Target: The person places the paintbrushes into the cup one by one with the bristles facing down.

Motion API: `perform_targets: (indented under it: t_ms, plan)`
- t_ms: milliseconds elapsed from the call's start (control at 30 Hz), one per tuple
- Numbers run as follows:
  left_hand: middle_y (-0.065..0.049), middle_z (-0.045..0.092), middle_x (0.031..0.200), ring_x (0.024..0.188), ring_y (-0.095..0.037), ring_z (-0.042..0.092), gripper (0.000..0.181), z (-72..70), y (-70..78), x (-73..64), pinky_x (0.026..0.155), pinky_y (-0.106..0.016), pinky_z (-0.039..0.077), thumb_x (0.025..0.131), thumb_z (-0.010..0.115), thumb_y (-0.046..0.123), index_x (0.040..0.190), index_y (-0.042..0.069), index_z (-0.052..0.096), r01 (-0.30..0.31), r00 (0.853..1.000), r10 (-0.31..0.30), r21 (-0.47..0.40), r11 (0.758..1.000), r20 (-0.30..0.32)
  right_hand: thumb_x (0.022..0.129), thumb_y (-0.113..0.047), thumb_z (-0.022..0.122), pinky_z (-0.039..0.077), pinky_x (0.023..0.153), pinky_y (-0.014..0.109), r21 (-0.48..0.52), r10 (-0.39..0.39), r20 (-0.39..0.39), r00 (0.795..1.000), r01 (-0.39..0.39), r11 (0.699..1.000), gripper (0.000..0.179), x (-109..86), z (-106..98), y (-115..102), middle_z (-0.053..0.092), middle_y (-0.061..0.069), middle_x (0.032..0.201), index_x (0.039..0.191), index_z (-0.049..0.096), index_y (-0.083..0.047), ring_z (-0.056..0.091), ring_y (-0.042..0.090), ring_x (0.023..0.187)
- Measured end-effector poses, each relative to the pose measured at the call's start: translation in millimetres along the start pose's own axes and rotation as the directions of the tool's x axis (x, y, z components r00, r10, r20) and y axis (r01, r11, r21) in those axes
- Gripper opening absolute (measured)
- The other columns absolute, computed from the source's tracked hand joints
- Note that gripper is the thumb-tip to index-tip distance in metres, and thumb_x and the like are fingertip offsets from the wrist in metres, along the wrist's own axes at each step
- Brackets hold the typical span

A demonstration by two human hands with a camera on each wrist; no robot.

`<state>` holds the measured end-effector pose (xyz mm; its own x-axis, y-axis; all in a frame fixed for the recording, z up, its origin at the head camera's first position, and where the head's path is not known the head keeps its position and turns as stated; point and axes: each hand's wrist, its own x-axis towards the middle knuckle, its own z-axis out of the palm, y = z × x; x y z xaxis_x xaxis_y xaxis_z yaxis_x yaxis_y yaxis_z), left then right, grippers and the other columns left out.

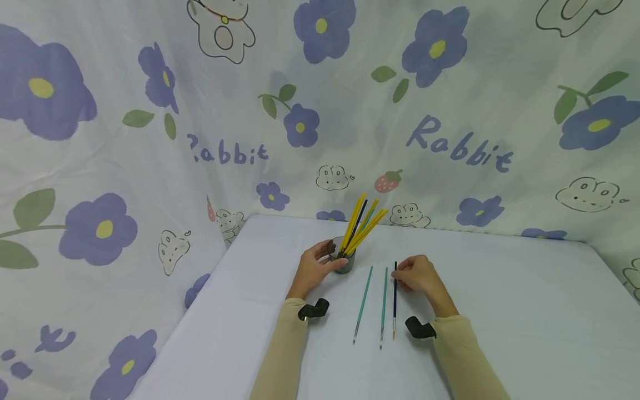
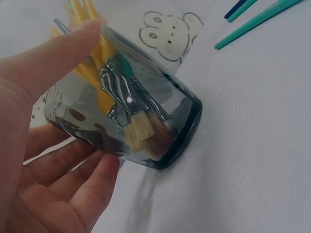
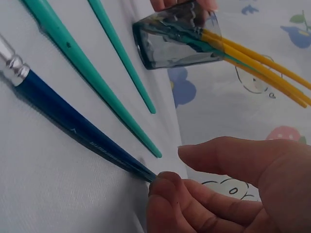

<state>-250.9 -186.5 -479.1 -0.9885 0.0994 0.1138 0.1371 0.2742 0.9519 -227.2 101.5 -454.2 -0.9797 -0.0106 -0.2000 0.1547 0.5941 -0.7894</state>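
Observation:
My left hand (image 1: 312, 272) grips a tinted clear glass (image 1: 344, 266) around its side, thumb across the rim and fingers beneath in the left wrist view. Inside, several yellow-handled paintbrushes (image 1: 369, 229) lean right with a dark and a teal handle among them; their bristles (image 2: 141, 131) point down at the base. A dark blue paintbrush (image 3: 73, 119) lies on the table, bristles toward me. At its handle end, fingertips of my right hand (image 1: 419, 275) touch the tip, the thumb lifted apart. Left of it lie two teal paintbrushes (image 1: 364, 303), roughly parallel.
A white cloth covers the table (image 1: 525, 311). Behind it hangs a curtain (image 1: 450, 183) printed with purple flowers and rabbits, which also runs along the left side. Black wrist mounts (image 1: 420, 328) sit on both sleeves.

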Motion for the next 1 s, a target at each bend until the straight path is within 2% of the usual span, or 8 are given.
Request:
perform_targets:
  t_ms: [200, 667, 867, 1000]
  plan:
    - [-0.014, 0.064, 0.14, 0.137, -0.03, 0.058, 0.081, 0.1, -0.3, 0.3, 0.116, -0.047, 0.052, 0.082, 0.09, 0.036, 0.149, 0.006, 0.055, 0.005, 1.0, -0.005, -0.006, 1.0, 0.0, 0.089, -0.016, 0.076, 0.052, 0.058, 0.024, -0.08, 0.017, 0.02, 1.0, -0.015, 0.997, 0.024, 0.4, 3, 2, 0.07, 0.008, 0.077, 0.101, 0.069, 0.004, 0.063, 0.015, 0.067]
    - [-0.016, 0.063, 0.142, 0.138, -0.031, 0.058, 0.081, 0.6, 1.7, -0.3, 0.117, -0.048, 0.051, 0.082, 0.09, 0.035, 0.149, 0.007, 0.054, 0.012, 1.0, -0.012, -0.017, 1.0, 0.002, 0.086, -0.007, 0.076, 0.051, 0.055, 0.025, -0.145, 0.031, 0.027, 0.999, -0.027, 0.989, 0.014, -6.2, 4, -5, 0.069, 0.011, 0.076, 0.092, 0.069, 0.004, 0.062, 0.017, 0.065]
    - [-0.017, 0.063, 0.142, 0.137, -0.031, 0.058, 0.083, 0.4, 2.0, -0.2, 0.117, -0.047, 0.051, 0.081, 0.09, 0.036, 0.149, 0.006, 0.054, 0.011, 1.0, -0.011, -0.015, 1.0, 0.004, 0.085, -0.015, 0.076, 0.047, 0.053, 0.027, -0.279, 0.035, 0.023, 0.999, -0.027, 0.96, 0.019, -10.9, 7, -10, 0.067, 0.009, 0.07, 0.085, 0.065, 0.001, 0.062, 0.019, 0.062]
    - [-0.017, 0.062, 0.143, 0.138, -0.03, 0.058, 0.082, 0.5, 1.6, 0.0, 0.117, -0.047, 0.05, 0.082, 0.089, 0.035, 0.15, 0.006, 0.053, 0.008, 1.0, -0.008, -0.024, 1.0, 0.011, 0.083, -0.02, 0.076, 0.048, 0.055, 0.031, -0.362, 0.049, -0.007, 0.999, -0.048, 0.931, 0.027, -12.9, 10, -14, 0.065, 0.011, 0.078, 0.09, 0.062, 0.002, 0.062, 0.024, 0.067]
